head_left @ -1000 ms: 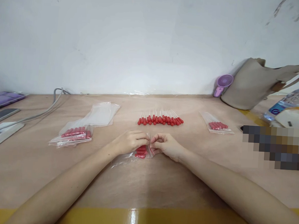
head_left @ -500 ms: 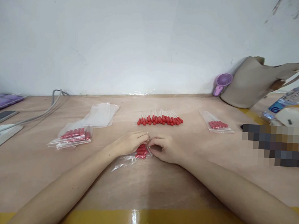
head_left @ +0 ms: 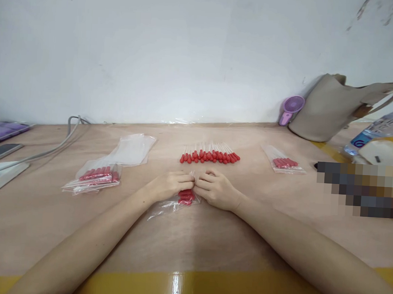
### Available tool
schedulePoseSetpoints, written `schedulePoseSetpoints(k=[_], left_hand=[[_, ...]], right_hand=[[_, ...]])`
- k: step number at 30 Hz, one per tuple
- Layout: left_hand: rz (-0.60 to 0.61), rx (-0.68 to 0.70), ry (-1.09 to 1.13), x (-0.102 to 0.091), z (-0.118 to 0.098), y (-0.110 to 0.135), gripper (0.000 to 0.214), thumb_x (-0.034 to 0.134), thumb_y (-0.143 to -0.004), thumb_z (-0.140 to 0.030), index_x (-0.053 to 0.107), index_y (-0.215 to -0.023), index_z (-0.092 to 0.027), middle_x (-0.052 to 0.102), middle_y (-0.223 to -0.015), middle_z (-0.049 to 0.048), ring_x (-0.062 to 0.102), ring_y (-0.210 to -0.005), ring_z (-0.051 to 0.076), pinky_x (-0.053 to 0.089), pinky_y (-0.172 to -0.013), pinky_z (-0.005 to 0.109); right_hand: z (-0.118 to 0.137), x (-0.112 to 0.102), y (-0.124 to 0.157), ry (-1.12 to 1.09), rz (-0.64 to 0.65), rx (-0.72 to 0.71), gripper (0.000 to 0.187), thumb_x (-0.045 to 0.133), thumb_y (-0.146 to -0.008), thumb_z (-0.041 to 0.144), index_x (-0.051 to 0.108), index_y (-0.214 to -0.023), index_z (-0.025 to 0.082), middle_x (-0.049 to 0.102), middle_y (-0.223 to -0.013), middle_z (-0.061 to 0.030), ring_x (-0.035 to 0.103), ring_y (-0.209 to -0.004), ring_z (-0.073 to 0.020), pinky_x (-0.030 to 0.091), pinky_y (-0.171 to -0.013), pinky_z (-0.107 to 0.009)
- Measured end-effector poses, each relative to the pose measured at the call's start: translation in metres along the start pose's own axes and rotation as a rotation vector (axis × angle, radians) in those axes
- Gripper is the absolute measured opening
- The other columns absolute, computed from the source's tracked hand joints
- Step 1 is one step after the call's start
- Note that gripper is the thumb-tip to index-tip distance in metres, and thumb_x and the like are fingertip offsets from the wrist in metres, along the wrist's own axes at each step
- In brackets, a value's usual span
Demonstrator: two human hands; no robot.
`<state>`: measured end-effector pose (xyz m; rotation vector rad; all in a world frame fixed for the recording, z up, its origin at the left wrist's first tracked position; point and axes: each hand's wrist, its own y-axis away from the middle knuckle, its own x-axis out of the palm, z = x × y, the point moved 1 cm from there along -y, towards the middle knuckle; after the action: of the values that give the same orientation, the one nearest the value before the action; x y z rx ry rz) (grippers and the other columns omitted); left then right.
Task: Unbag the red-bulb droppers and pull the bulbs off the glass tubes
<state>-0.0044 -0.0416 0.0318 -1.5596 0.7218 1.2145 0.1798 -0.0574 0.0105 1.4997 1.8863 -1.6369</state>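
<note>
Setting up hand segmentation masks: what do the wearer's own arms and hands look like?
Left hand and right hand: no gloves, rings or watch visible. No sleeves in view. Small dark spot near left wrist.

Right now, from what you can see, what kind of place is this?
Maybe an indoor workspace: a table against a wall, with red-headed sticks laid in a row, red-filled clear bags and some translucent sheets.

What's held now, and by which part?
The clear bag with red pieces, by its right end: left hand grips there; right hand meets the same end, its exact grip hidden.
</note>
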Motion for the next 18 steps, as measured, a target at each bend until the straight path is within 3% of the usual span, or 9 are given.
schedulePoseSetpoints(k=[4, 10, 13, 16, 18], left_hand=[[0.084, 0.103, -0.096, -0.003, 0.001, -0.001, 0.033, 0.026, -0.093, -0.014, 0.056, -0.08, -0.015, 0.061, -0.09, 0.0058, 0.058, -0.085, 0.013, 0.046, -0.079, 0.026], [-0.034, 0.098, -0.212, -0.033, 0.004, 0.002, 0.032, 0.025, -0.094, -0.016, 0.057, -0.098, -0.016, 0.061, -0.105, 0.0069, 0.057, -0.097, 0.014, 0.048, -0.08, 0.025], [-0.039, 0.085, -0.306, -0.043, 0.003, 0.003, 0.031, 0.028, -0.093, -0.015, 0.058, -0.099, -0.018, 0.06, -0.109, 0.0062, 0.058, -0.095, 0.014, 0.048, -0.077, 0.024], [0.033, 0.052, -0.287, -0.04, 0.0, 0.003, 0.033, 0.027, -0.093, -0.014, 0.057, -0.104, -0.02, 0.061, -0.106, 0.0058, 0.06, -0.091, 0.014, 0.049, -0.076, 0.025], [0.076, -0.017, -0.189, -0.033, -0.002, 0.006, 0.034, 0.026, -0.092, -0.013, 0.054, -0.11, -0.02, 0.06, -0.107, 0.0058, 0.06, -0.089, 0.013, 0.049, -0.076, 0.025]], right_hand=[[-0.004, 0.003, -0.001, -0.019, 0.064, -0.022, 0.027, 0.035, -0.089, 0.009, 0.055, -0.074, 0.016, 0.057, -0.075, -0.0003, 0.046, -0.081, -0.0131, 0.031, -0.073, -0.028], [-0.008, -0.005, 0.001, -0.193, 0.164, 0.039, 0.02, 0.039, -0.089, 0.017, 0.056, -0.077, 0.017, 0.061, -0.082, -0.0033, 0.047, -0.085, -0.0154, 0.03, -0.071, -0.031], [-0.008, -0.011, 0.002, -0.449, 0.209, 0.243, 0.011, 0.051, -0.081, 0.025, 0.057, -0.081, 0.016, 0.06, -0.079, -0.0039, 0.048, -0.08, -0.0164, 0.034, -0.072, -0.031], [-0.007, -0.006, 0.003, -0.737, 0.166, 0.553, 0.016, 0.045, -0.084, 0.021, 0.06, -0.089, 0.018, 0.062, -0.085, -0.0029, 0.052, -0.084, -0.0155, 0.039, -0.075, -0.029], [-0.005, 0.001, 0.002, -0.846, 0.111, 0.68, 0.022, 0.04, -0.087, 0.018, 0.061, -0.095, 0.02, 0.064, -0.087, -0.0018, 0.054, -0.084, -0.0144, 0.041, -0.075, -0.028]])
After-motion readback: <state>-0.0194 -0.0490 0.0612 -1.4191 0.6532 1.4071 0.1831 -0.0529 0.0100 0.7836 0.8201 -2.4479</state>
